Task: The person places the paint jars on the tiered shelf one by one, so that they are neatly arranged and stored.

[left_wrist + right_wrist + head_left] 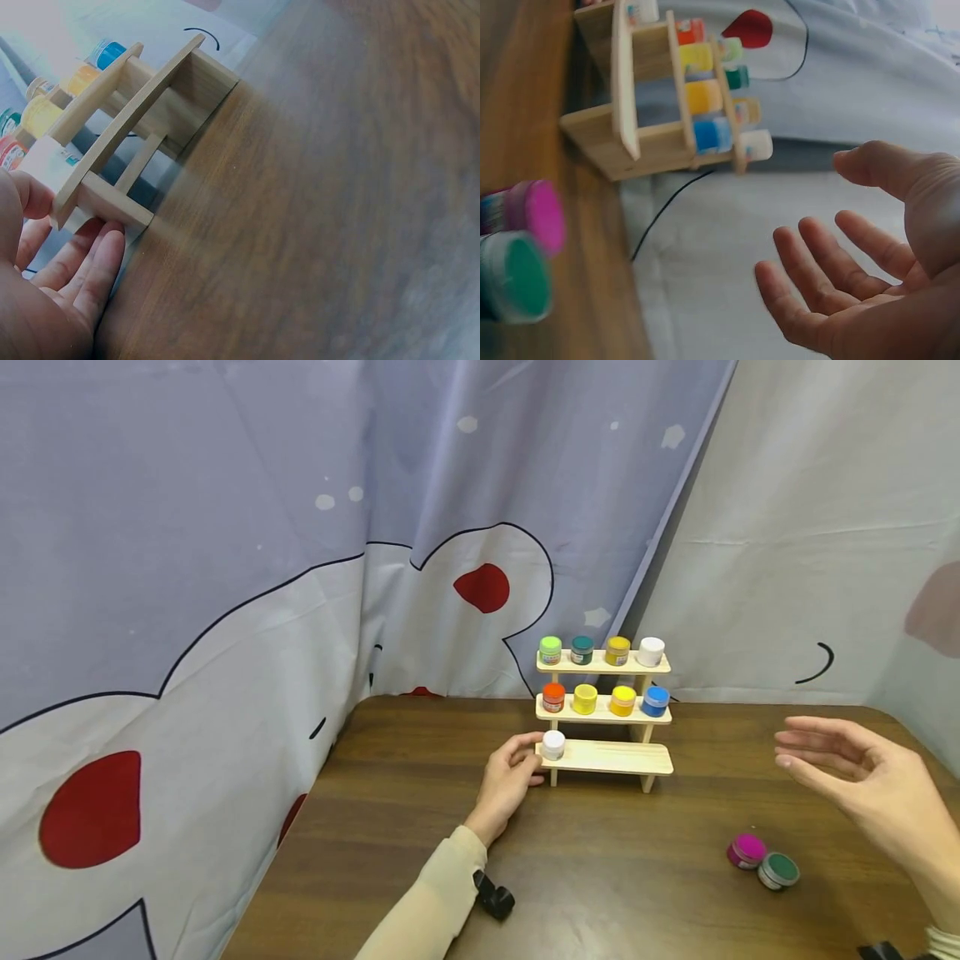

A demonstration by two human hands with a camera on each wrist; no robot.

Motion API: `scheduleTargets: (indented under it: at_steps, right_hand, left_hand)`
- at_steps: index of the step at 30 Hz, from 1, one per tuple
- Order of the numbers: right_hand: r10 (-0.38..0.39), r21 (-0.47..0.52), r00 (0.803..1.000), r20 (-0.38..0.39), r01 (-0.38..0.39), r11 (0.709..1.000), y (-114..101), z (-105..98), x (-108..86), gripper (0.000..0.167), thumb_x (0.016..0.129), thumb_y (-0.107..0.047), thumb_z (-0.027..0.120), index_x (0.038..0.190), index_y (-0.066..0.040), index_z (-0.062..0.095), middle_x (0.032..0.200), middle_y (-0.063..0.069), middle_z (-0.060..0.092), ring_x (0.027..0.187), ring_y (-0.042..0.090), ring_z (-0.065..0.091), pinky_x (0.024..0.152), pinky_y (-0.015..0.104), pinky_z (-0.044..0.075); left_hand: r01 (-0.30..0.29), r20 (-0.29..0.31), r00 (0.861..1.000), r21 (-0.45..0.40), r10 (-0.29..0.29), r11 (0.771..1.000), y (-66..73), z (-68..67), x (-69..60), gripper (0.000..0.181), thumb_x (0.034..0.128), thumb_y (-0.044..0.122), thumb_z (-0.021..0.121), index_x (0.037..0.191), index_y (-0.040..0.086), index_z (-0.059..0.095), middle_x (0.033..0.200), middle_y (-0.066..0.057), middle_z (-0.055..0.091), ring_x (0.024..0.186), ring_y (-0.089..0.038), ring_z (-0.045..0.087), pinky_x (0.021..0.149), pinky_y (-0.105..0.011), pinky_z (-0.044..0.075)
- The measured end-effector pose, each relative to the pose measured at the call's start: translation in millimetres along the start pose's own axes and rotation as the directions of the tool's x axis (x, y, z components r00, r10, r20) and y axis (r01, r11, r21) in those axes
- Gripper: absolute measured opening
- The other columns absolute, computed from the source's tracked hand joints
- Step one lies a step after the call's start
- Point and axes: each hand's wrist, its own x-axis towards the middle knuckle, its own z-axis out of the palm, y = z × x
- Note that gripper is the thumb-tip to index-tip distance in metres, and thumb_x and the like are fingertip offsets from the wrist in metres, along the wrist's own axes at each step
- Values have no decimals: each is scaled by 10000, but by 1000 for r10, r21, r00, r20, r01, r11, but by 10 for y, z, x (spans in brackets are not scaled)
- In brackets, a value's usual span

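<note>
My left hand [506, 785] is at the left end of the bottom shelf of a three-tier wooden stand [615, 758]. Thumb and forefinger pinch the lower left side of a white-lidded paint jar [553, 745] standing on that board. In the left wrist view, the other fingers [97, 274] spread below the board beside the stand's leg; the forefinger's tip is partly hidden. My right hand [873, 785] hovers over the right of the table, fingers apart and holding nothing. Nearest to it on the tabletop are a magenta paint jar [747, 851] and a dark green one [778, 871], side by side.
Several paint jars line the upper shelves, among them a blue jar [655, 702], a red one [553, 697] and a white one [650, 652] at the top right. The brown wooden table [600, 877] ends at a patterned curtain [450, 610] behind the stand.
</note>
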Motion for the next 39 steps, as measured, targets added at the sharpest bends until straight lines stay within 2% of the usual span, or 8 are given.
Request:
scheduleTargets:
  at_steps: [13,19,26,29,32,34,36,39]
  right_hand:
    - [132,-13,985,112,-132,991,522,-11,-381,540,1051,-137,805,1554,-117,610,1288,-208,770,1114,-98,710,836,61,552]
    - [172,-18,964,203,-172,985,692,111,-586,529,1083,-139,762,1561,-36,559,1313,-230,742,1126,-30,734,830,173,631]
    - [164,32,955,246,-177,984,906,220,-727,459,1063,-25,750,1485,21,577,1300,-221,742,1116,-4,740,846,171,634]
    - [227,29,939,259,-243,970,957,256,-765,479,1047,-57,785,1467,55,583,1263,-213,757,1084,-30,736,847,180,638]
    - [343,-6,893,290,-357,934,979,271,-768,598,1044,-188,822,1508,67,545,1270,-157,750,1056,-80,707,855,194,641]
    - [393,-39,866,310,-402,915,992,267,-748,677,1036,-269,837,1537,58,520,1314,-103,730,1057,-109,677,866,196,637]
    - [395,-49,859,325,-402,914,1021,262,-737,675,1032,-264,842,1528,60,520,1313,-121,709,1069,-120,664,868,181,627]
    - [352,-54,875,331,-355,933,1048,267,-720,623,1014,-194,857,1482,71,542,1270,-160,700,1079,-121,661,871,156,615]
  left_hand:
    - [8,-7,1000,-3,-8,1000,-27,0,-13,379,1033,30,644,1383,124,755,1209,-131,795,999,-207,750,887,-370,685]
    - [29,-14,999,19,-29,999,-59,-13,-83,373,1030,33,655,1375,130,758,1195,-111,788,1006,-183,712,873,-371,685]
    - [19,-15,1000,18,-19,1000,-68,-14,-98,376,1027,37,655,1376,133,758,1179,-109,779,1013,-172,697,876,-385,687]
    - [19,-14,1000,14,-19,1000,-75,-14,-97,373,1026,32,659,1373,127,760,1193,-116,781,1017,-175,702,876,-389,688]
    - [9,-11,1000,9,-9,1000,-64,-6,-82,373,1024,35,663,1373,124,759,1208,-122,783,1024,-175,710,877,-393,688]
    - [1,-9,1000,6,-1,1000,-52,-4,-57,369,1027,38,664,1373,127,759,1216,-123,783,1028,-175,713,877,-392,688]
    - [-5,-7,1000,4,5,1000,-30,-3,-36,370,1030,38,663,1375,130,758,1218,-123,784,1028,-176,715,875,-387,688]
    - [-7,-5,1000,4,7,1000,-7,-12,-6,367,1040,40,655,1380,135,756,1233,-123,783,1031,-179,717,877,-382,687]
